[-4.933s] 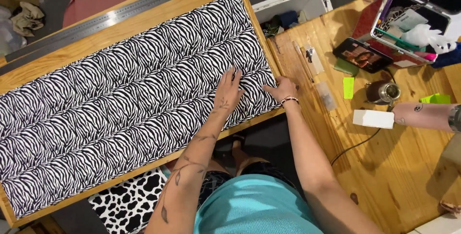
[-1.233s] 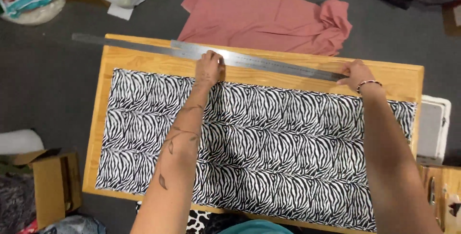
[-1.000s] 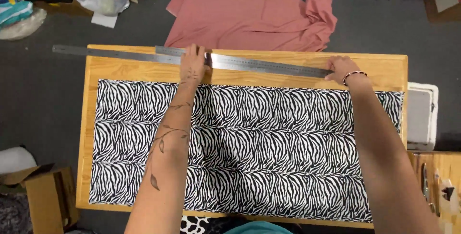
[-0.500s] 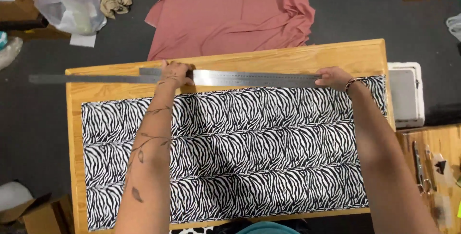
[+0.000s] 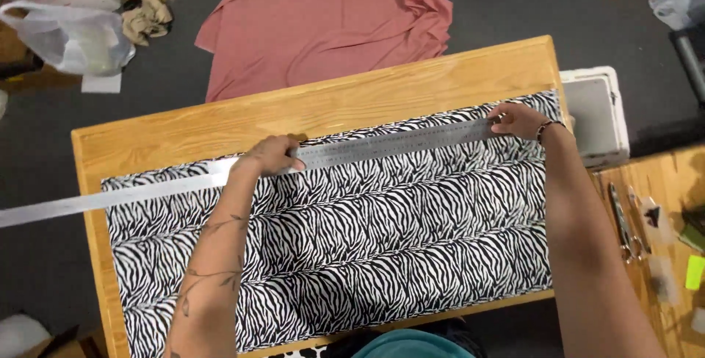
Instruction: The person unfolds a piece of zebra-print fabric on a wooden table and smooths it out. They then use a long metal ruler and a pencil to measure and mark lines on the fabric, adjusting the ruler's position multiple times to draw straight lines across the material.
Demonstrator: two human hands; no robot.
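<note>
A long steel ruler (image 5: 382,145) lies slanted across the far edge of a zebra-print quilted fabric (image 5: 367,233), which covers a wooden table (image 5: 330,105). My left hand (image 5: 270,156) presses down on the ruler near its middle. At the ruler's right end, my right hand (image 5: 518,119), with a bracelet on the wrist, grips it. The ruler's left end sticks out past the table's left edge.
A pink cloth (image 5: 323,27) lies on the dark floor beyond the table. A white bin (image 5: 595,112) stands at the table's right end. A second wooden surface (image 5: 661,233) at right carries scissors and small items. Plastic bags (image 5: 70,35) sit at far left.
Both hands have drawn the ruler from the bare wood at the far edge toward me, onto the fabric's top edge. The view has shifted too.
</note>
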